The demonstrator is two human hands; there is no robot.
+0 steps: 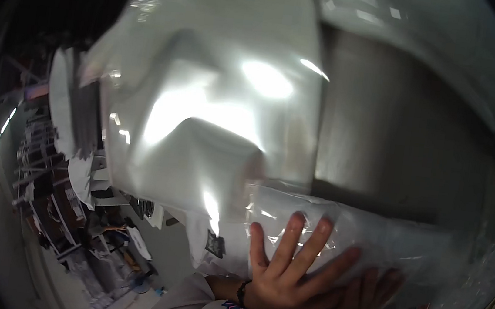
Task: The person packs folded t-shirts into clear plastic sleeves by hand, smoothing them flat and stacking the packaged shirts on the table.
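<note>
My left hand (pixel 282 277), with a dark beaded bracelet at its wrist, lies with fingers spread on a white bundle (pixel 397 232) in shiny clear plastic. Close beside it on the right, my right hand (pixel 362 299) rests against the same bundle, fingers stretched out; it is dim and partly overlapped by the left hand. A large glossy sheet of plastic film (pixel 215 169) rises above and left of the hands, creased and throwing bright reflections. What lies inside the bundle cannot be made out.
A dull grey-brown flat surface (pixel 385 121) shows beyond the bundle. At the left are shelves (pixel 58 212) holding several items, and stacked pale sheets (pixel 64 103). A small dark label-like patch (pixel 215 245) sits near the bundle's left end.
</note>
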